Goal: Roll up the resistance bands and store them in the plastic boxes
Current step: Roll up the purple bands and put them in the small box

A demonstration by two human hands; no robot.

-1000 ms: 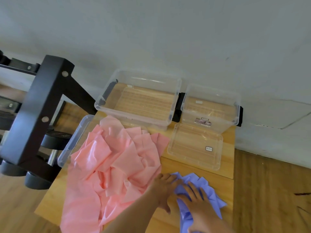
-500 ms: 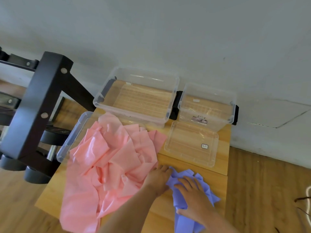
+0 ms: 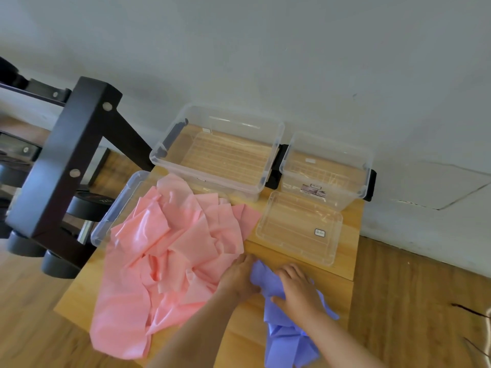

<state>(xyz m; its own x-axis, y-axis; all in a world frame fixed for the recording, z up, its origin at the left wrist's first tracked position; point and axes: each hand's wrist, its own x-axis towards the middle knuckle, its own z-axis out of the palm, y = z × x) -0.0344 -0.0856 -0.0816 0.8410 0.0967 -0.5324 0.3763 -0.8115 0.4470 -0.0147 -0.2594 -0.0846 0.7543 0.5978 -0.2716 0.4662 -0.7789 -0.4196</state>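
Band [image 3: 288,341] bunched tighter now; my left grip [image 3: 237,278] grasps its far end, right grip [image 3: 299,292] released, pressing flat; rolling barely begun.

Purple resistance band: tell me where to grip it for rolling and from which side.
Take the purple resistance band by its far end, bunched on the wooden table between the left hand and right hand, coming from above. The rest trails toward you over the near edge.
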